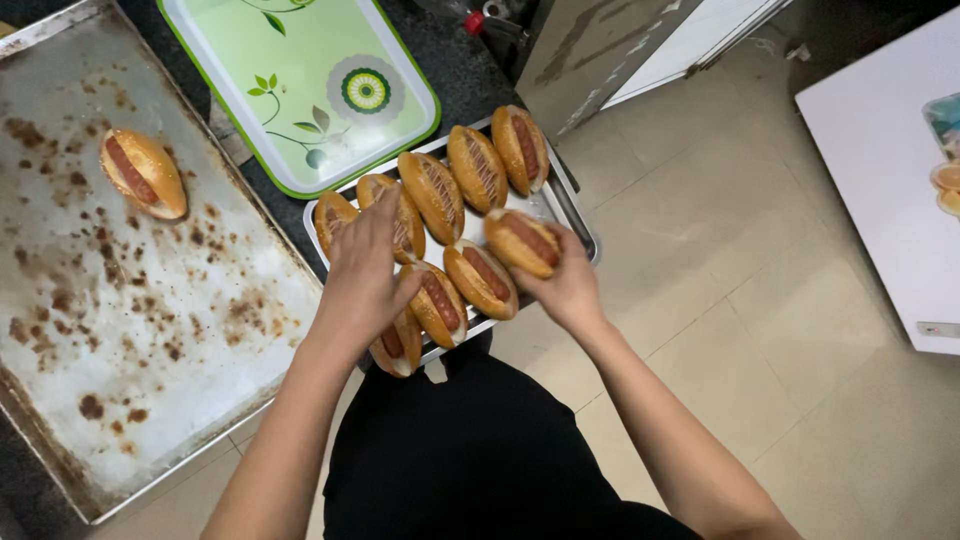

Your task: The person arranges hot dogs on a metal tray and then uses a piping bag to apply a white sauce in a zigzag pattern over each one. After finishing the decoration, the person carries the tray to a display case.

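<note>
Head view, looking down over a dark desk (pixel 455 70) and a pale tiled floor (pixel 760 330). Largest item: a stained, scorched baking sheet (pixel 150 330) filling the left side, carrying a single sausage bun (pixel 143 172) near its upper edge. Above centre lies a green floral serving tray (pixel 300 80), bare of food. Just right of the baking sheet sits a small steel tray (pixel 575 215), its near end projecting past the desk edge. It holds two rows of sausage buns: a back row (pixel 440 190) of five leaning against one another, and a front row nearer the person. A white table (pixel 880 170) occupies the right edge, well apart from the trays.

Left hand (pixel 362 280): palm down over the near left part of the steel tray, fingers (pixel 378 215) held together and resting on a back-row bun, with the thumb touching a front-row bun (pixel 437 303); another bun (pixel 395 345) shows beneath the heel of the hand. Whether it grips anything cannot be told.

Right hand (pixel 568 290): fingers curled around the near end of the rightmost front bun (pixel 522 243), which is tilted above the tray, just beside its neighbour (pixel 480 278).
</note>
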